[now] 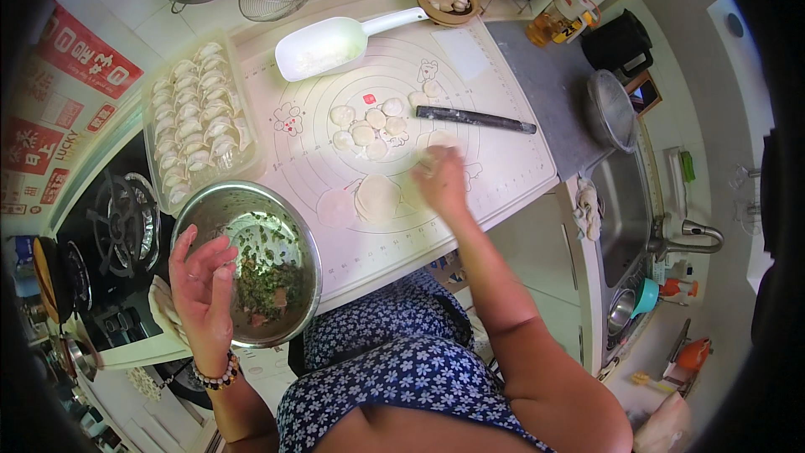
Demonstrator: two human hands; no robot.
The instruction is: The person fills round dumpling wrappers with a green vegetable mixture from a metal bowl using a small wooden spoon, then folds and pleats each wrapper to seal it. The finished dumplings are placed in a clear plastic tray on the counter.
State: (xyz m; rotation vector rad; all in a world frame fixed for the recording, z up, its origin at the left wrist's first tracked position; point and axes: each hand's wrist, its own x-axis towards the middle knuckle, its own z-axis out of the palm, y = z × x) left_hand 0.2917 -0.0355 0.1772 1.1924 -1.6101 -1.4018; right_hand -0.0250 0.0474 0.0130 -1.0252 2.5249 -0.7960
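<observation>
My left hand (204,289) is raised over the near left rim of a steel bowl (314,251) of chopped greens and meat filling (270,289); its fingers are apart with nothing between them. Blurred, my right hand (440,179) reaches over the printed dough mat (402,245); whether it holds anything is unclear. Rolled dough wrappers (377,198) lie to its left, partly overlapping. Small flattened dough pieces (363,133) are grouped beyond them. A dark rolling pin (476,119) rests behind my right hand. Folded dumplings (188,127) in rows fill much of a plastic tray (251,167).
A white scoop with flour (321,53) lies at the mat's far side, near a brown bowl of garlic and ginger (448,0). The gas stove (119,226) is on the left. At right are a kettle (619,44), a metal bowl (611,110) and the sink (629,201).
</observation>
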